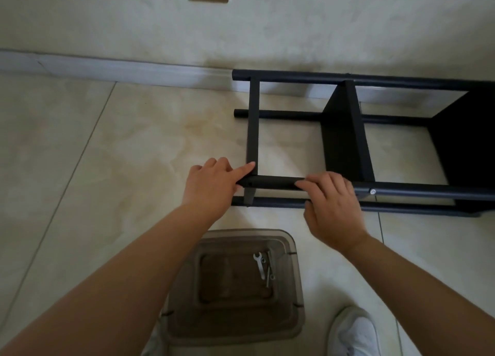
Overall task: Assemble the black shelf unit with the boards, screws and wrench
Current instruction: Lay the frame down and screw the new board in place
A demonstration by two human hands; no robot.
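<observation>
Your shelf unit runs off the frame's right edge, so its far end is cut off. In the translucent bin at lower centre, the small parts beside the wrench are too small to tell apart.

Black shelf on its side on tile, at one o'clock. Left hand and right hand gripping near upper tube. Bin at six o'clock, holding wrench. White shoe at five.
</observation>
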